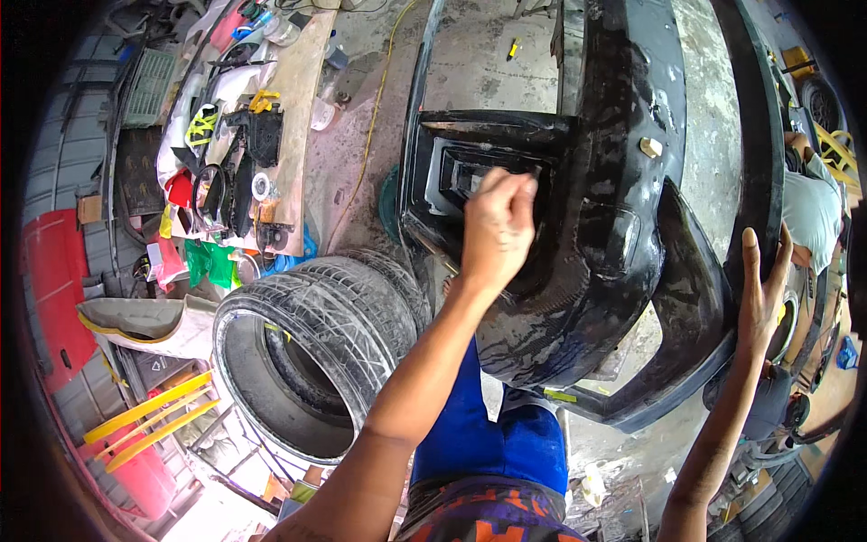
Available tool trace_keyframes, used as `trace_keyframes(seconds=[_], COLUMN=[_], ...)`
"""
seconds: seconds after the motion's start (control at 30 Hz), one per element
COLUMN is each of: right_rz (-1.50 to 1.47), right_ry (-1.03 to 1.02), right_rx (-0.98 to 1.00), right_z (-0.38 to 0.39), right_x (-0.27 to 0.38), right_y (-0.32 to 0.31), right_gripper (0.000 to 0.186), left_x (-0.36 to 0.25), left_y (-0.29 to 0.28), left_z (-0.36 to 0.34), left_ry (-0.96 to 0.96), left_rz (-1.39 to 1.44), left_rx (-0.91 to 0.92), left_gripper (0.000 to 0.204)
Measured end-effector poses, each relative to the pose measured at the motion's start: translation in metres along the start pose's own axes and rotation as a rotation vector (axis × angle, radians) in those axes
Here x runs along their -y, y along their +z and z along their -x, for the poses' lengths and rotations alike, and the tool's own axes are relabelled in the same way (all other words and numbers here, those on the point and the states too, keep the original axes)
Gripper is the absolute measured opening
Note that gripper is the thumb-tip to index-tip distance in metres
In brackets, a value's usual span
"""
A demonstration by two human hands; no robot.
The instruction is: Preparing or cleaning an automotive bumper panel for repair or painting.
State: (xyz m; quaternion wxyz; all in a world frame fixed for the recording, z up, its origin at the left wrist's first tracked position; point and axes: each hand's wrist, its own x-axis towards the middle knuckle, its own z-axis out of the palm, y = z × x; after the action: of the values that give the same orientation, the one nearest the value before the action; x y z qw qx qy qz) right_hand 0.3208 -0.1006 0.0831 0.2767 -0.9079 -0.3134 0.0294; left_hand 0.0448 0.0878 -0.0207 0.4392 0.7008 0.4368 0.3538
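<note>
A big black car bumper fills the middle and right of the view. It is shiny and dusty, with pale scuffed patches. Its long side runs from the near right, by the person's knee, up to the far edge. It stands over a grey concrete floor.

The left hand is curled into a fist. It presses on the bumper just beside a deep square hole in the bumper's left part. I cannot tell if something small is tucked inside the fist. The right hand is flat and open, fingers spread, and rests on the bumper's right edge. The two hands are well apart.

A small pale block sits on the bumper, far from both hands.

Just left of the bumper lies a stack of tyres, touching its near left corner. The hole in the top tyre is dark, and I cannot tell what is in it. The person's blue trouser leg is between the tyres and the bumper.

Further left, a long wooden board holds many tools and black parts. A yellow cable runs over the open floor between the board and the bumper. A red panel lies at the far left. Another person in a grey shirt is at the right edge.
</note>
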Motion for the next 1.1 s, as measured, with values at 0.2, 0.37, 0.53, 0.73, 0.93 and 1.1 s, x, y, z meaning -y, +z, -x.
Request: trace_keyframes(seconds=[0.2,0.37,0.53,0.73,0.93,1.1], right_rz=[0.065,0.090,0.166,0.201,-0.057,-0.076], right_ry=[-0.051,-0.035,0.006,-0.182,-0.154,-0.151], right_rx=[-0.049,-0.057,-0.019,0.060,-0.039,-0.056], right_z=[-0.001,0.002,0.002,0.005,0.001,0.003], right_x=[-0.017,-0.009,-0.007,-0.020,-0.006,-0.002], right_y=[0.000,0.001,0.000,-0.001,0.005,0.005], right_gripper=[0.078,0.077,0.066,0.043,0.074,0.070], left_x=[0.006,-0.005,-0.001,0.016,0.019,0.005], left_y=[-0.089,-0.093,-0.053,-0.072,-0.080,-0.066], left_z=[0.009,0.018,0.012,-0.015,-0.020,0.004], left_ry=[-0.245,-0.281,0.428,0.533,0.602,0.553], left_rz=[0.145,-0.021,-0.413,-0.390,-0.452,-0.423], left_rx=[-0.125,0.115,0.429,0.677,0.633,0.631], left_gripper=[0.022,0.014,0.010,0.016,0.010,0.003])
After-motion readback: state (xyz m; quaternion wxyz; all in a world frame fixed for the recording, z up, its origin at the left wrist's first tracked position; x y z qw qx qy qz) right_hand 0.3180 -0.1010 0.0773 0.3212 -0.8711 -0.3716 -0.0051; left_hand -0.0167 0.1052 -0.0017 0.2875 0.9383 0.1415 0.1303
